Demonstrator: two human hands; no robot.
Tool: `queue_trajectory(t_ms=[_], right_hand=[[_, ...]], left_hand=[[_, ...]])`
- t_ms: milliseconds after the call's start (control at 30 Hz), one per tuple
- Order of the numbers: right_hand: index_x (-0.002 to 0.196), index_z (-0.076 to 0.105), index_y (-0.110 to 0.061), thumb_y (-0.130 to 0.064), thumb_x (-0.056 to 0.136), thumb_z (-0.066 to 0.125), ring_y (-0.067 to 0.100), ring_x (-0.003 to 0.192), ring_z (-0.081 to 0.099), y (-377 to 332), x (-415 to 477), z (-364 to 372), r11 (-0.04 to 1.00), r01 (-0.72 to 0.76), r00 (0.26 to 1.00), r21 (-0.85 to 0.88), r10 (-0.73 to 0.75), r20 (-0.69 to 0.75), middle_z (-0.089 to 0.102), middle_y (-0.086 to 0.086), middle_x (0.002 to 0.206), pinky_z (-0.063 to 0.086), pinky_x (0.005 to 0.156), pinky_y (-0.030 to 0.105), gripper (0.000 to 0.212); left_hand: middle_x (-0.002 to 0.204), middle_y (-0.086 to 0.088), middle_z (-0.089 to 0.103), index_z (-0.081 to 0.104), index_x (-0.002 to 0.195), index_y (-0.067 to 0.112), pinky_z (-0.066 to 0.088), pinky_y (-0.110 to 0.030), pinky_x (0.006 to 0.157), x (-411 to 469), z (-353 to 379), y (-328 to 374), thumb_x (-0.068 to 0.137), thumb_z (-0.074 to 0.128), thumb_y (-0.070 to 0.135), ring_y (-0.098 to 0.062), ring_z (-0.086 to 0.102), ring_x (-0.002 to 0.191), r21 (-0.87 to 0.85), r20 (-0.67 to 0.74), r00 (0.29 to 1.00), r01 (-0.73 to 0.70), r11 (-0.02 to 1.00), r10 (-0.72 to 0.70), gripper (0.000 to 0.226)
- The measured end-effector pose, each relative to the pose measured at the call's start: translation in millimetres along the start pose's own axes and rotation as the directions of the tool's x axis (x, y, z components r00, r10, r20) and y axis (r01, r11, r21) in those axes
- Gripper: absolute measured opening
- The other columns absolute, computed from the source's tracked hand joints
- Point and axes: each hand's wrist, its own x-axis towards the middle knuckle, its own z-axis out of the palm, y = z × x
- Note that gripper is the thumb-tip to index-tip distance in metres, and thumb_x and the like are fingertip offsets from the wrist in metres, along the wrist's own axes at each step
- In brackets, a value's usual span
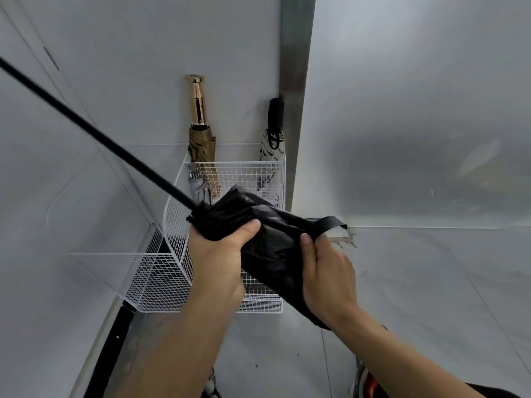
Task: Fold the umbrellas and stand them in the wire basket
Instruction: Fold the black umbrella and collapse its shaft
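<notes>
Black umbrella [270, 254] is held crosswise in front of the white wire basket [238, 163], over its near wall, not in it. Canopy bunched and loose. Black shaft [100, 133] runs out long toward upper left, not telescoped in.

Left hand [218, 259] clenched round the canopy's upper end where the shaft enters, thumb on top. Right hand [327, 277] wraps the lower canopy, thumb pressed on the cloth. Closure strap [330, 222] sticks out free just past that thumb, unfastened.

Standing in the basket: tan umbrella with gold handle [201, 145], pale patterned umbrella with black handle [271, 147], small grey umbrella [196, 188] low at back-left.

Step in hand, by my reading: tidy and bind the canopy. To do it well:
- Keep the left grip fixed as anchor.
- Twist the folds one way with the right hand so the panels lie flat.
- Draw the strap round snug.
- Push the shaft in before placing.

Loose ribs could snag the mesh
</notes>
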Motion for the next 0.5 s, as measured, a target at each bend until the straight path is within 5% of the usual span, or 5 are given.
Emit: queue_trajectory(t_ms=[100,200,333,500], right_hand=[[0.098,0.055,-0.019,-0.052,0.095,0.024,0.022,0.072,0.059,-0.5,-9.5,7.7,0.998,0.020,1.000,0.051,-0.021,0.013,0.065,-0.002,0.082,0.042,0.062,0.037,0.045],[0.099,0.059,-0.020,-0.044,0.099,0.040,0.011,0.087,0.057,1.5,-8.0,6.0,0.986,-0.040,0.999,0.160,0.038,0.014,0.056,-0.009,0.104,0.048,0.074,0.031,0.031],[0.103,0.066,-0.020,-0.046,0.092,0.048,-0.005,0.120,0.044,2.1,-4.9,-7.7,0.950,-0.048,0.998,0.310,0.057,-0.020,0.046,-0.020,0.134,0.033,0.091,0.000,0.034],[0.107,0.068,-0.023,-0.045,0.093,0.051,-0.004,0.106,0.059,11.1,2.9,-3.1,0.914,-0.037,0.999,0.403,0.038,0.006,0.066,-0.017,0.116,0.047,0.092,0.020,0.031]], left_hand=[[0.108,-0.013,0.072,0.060,0.119,0.005,0.061,-0.046,0.079,7.7,3.6,-4.3,0.070,0.078,-0.013,-0.027,0.074,0.088,-0.079,-0.196,0.980,0.000,0.997,-0.015,0.055],[0.101,-0.014,0.072,0.061,0.113,0.003,0.062,-0.047,0.070,15.7,4.6,-3.0,0.070,0.076,-0.014,-0.028,0.074,0.079,-0.050,-0.259,0.966,-0.040,0.998,0.026,0.049],[0.095,-0.015,0.071,0.061,0.102,0.008,0.062,-0.048,0.070,19.4,4.7,-1.7,0.070,0.074,-0.015,-0.032,0.073,0.080,0.026,-0.282,0.956,-0.074,0.997,0.078,0.042],[0.089,-0.013,0.071,0.062,0.099,0.005,0.062,-0.044,0.072,10.4,9.9,-2.1,0.072,0.074,-0.014,-0.032,0.073,0.080,0.074,-0.172,0.979,-0.101,0.992,0.113,0.036]])
